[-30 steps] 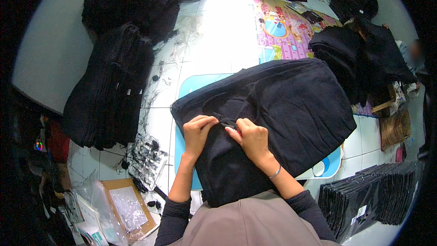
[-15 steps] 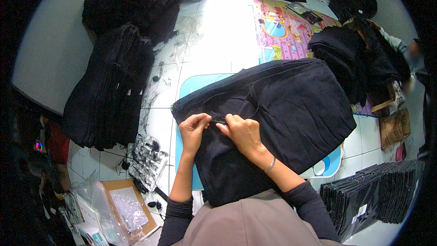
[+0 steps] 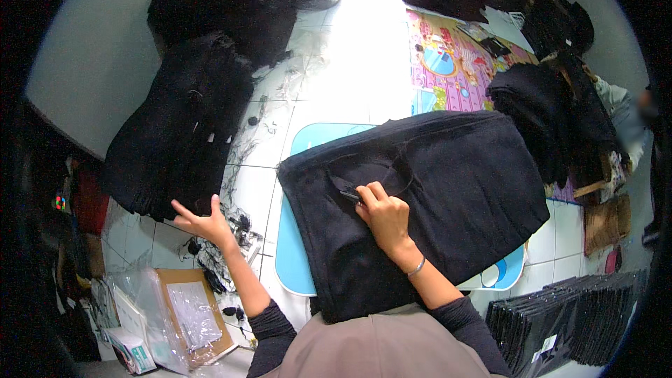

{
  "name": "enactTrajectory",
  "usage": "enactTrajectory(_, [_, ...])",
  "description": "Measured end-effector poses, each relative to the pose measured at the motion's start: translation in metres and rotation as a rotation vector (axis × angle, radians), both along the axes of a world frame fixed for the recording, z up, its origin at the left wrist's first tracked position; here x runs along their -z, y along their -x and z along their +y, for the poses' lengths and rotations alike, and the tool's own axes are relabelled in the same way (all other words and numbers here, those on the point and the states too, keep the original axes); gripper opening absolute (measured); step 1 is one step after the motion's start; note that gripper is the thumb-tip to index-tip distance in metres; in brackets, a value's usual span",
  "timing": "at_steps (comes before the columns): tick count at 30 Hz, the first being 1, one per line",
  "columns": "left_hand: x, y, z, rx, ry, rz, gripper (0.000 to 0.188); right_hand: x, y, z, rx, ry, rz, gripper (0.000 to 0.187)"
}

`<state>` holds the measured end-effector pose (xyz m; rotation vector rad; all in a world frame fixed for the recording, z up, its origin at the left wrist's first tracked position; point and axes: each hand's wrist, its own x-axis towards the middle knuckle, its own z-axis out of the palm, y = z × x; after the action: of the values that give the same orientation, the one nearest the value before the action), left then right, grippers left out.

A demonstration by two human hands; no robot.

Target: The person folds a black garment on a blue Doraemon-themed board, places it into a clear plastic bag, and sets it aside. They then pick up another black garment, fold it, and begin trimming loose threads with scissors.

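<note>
One black, seemingly layered cloth pile (image 3: 476, 182)

One left hand (image 3: 204, 225), left of centre; one right hand (image 3: 387, 217) and one small dark tool (image 3: 348, 193), centre. One bracelet (image 3: 418, 267), lower centre. One blue-topped table (image 3: 294, 259), centre; one pink patterned mat (image 3: 451, 89), upper right.

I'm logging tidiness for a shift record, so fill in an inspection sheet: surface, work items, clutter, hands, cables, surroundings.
Surface: blue tabletop, mostly covered.
Work items: black cloth across it; small dark tool above the cloth.
Clutter: dark thread scraps on the white tile floor; plastic packet at lower left.
Left hand: open, fingers spread, by the left cloth stack; contact unclear.
Right hand: closed around the small dark tool.
Cables: nothing seen for certain.
Surroundings: black bundles at lower right; patterned mat ahead; another person's sleeve at right.
</note>
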<state>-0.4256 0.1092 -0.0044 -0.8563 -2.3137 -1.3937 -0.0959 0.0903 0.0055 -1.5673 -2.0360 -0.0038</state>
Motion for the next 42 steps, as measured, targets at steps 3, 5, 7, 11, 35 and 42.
enactTrajectory(3, [0.006,-0.002,-0.008,0.076,0.121,-0.077,0.084,-0.013,-0.007,-0.003,-0.081,-0.063,0.230,0.020])
enactTrajectory(5, [0.006,-0.028,-0.008,0.353,0.098,-0.041,0.077,-0.029,-0.022,-0.016,-0.087,-0.027,0.467,0.022])
enactTrajectory(7, [0.001,-0.064,-0.004,0.584,0.041,0.036,0.054,-0.053,-0.049,-0.043,-0.118,-0.232,0.573,0.021])
enactTrajectory(11, [-0.019,-0.117,0.021,1.084,0.102,-0.044,0.040,-0.093,-0.080,-0.075,0.374,-0.782,0.723,0.027])
enactTrajectory(35, [-0.005,-0.124,0.049,1.092,0.080,0.056,0.017,-0.013,0.044,0.075,-0.270,-0.185,0.319,0.011])
enactTrajectory(42, [-0.013,-0.124,0.068,1.236,0.241,0.049,0.025,-0.048,-0.027,0.039,0.000,0.226,0.611,0.020])
